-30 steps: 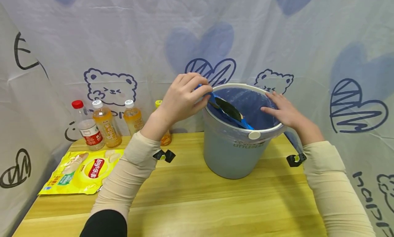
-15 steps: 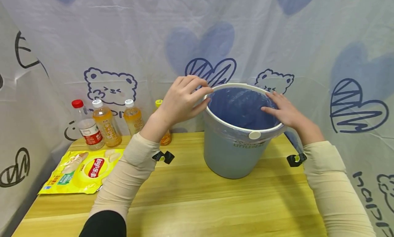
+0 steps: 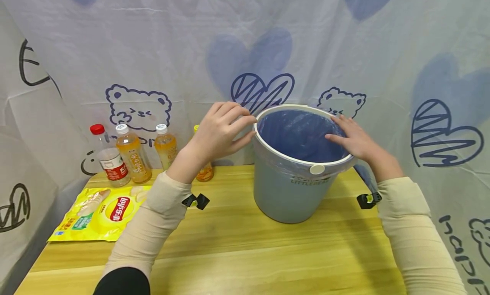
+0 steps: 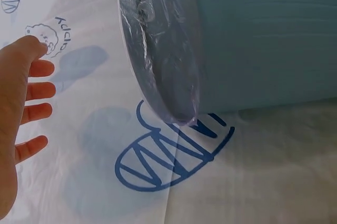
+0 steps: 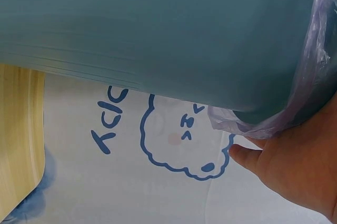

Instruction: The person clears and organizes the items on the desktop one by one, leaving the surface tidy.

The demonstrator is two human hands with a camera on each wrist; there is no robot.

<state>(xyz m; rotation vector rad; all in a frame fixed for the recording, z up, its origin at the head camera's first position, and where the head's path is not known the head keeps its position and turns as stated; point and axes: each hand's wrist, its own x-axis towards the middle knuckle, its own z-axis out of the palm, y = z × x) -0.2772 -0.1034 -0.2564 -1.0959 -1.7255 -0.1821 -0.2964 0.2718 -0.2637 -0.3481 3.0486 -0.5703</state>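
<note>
Rests right hand point(image 3: 356, 138), loosely spread, on blue-grey, round plastic bin point(image 3: 287, 193), upright between hands; holds empty, relaxed left hand point(image 3: 222, 130) just beside.

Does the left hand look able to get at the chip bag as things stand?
Probably yes. The left hand holds nothing, and the chip bag lies on that side of the table with nothing seen resting on it; in the head view, the left sleeve hides its right end.
</note>
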